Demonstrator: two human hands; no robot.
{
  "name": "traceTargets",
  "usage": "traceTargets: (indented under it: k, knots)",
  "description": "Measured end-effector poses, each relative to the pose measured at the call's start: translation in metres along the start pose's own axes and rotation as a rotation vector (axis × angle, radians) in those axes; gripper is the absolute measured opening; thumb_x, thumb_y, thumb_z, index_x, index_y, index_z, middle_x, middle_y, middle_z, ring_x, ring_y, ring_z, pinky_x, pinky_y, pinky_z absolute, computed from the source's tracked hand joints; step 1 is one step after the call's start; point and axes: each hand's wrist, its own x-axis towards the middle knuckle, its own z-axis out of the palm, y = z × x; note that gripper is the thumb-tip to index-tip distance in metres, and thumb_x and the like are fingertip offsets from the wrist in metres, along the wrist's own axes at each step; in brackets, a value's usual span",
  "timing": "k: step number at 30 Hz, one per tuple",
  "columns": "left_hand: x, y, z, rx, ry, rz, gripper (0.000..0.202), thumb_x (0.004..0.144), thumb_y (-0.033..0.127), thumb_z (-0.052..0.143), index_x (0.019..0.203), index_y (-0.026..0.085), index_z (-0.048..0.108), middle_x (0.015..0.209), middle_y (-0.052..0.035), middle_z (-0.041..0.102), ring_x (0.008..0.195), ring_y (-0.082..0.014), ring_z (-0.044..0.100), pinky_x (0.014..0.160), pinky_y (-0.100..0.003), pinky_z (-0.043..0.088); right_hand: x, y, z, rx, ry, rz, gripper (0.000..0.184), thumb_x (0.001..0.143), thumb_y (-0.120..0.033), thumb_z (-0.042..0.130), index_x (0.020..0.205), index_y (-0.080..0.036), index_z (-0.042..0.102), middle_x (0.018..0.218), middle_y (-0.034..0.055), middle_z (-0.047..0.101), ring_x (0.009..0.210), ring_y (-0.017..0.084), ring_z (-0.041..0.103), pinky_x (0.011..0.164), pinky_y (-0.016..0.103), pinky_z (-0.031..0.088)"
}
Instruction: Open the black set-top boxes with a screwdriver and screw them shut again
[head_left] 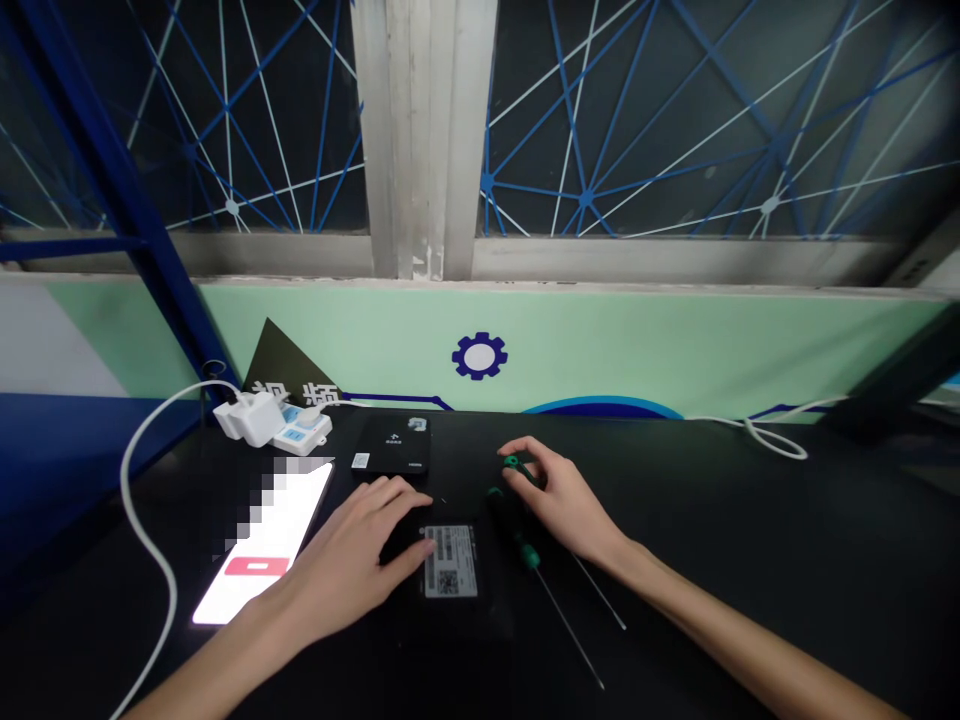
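Note:
My left hand point(367, 545) lies palm down with its thumb and fingers apart. Its thumb tip touches the left edge of a white printed label point(451, 562) on a dark flat item whose outline blends into the table. My right hand point(559, 500) has thumb and fingers closed around the green-ended handle of a screwdriver point(600, 594), its thin shaft slanting toward the front right. Just left of that hand, a second black-and-green screwdriver point(530, 556) rests on the table. A flat black box point(392, 446) with white print lies beyond my left fingertips.
Left of my left forearm, a phone point(259, 590) has its bright screen lit. A white power strip point(304, 436) with a plugged-in adapter point(255, 418) sits behind it, and a white cable point(154, 540) loops down the left. More cable point(776, 445) lies at the back right, near the wall.

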Motion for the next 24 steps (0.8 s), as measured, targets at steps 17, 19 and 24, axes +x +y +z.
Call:
traceTargets:
  k: [17,19,24]
  knots:
    - [0.003,-0.0007,0.001,-0.015,0.063,-0.142,0.026,0.097,0.041,0.046,0.109,0.026,0.064,0.096,-0.0017,0.062,0.087,-0.0198,0.063,0.071,-0.031,0.05,-0.0075,0.0041,0.0052,-0.343,0.007,-0.192,0.019,0.085,-0.019,0.05,0.091,-0.021,0.068,0.093,0.0038,0.066,0.071,0.018,0.061,0.064,0.03,0.043]
    - [0.0031,-0.0005,0.0007,-0.013,0.053,-0.156,0.026,0.097,0.039,0.044,0.109,0.027,0.064,0.09,-0.0006,0.062,0.08,-0.0187,0.063,0.067,-0.031,0.049,-0.0086,0.0029,0.0048,-0.359,0.005,-0.197,0.02,0.087,-0.022,0.05,0.094,-0.023,0.069,0.098,0.0037,0.066,0.069,0.017,0.061,0.063,0.03,0.043]
    - [0.0024,-0.0019,0.0012,-0.045,0.05,-0.156,0.027,0.098,0.036,0.042,0.11,0.027,0.064,0.09,-0.0002,0.063,0.078,-0.0178,0.063,0.063,-0.029,0.047,-0.011,-0.001,0.004,-0.346,-0.007,-0.274,0.021,0.091,-0.027,0.051,0.097,-0.024,0.072,0.101,0.0047,0.066,0.075,0.019,0.064,0.068,0.032,0.047]
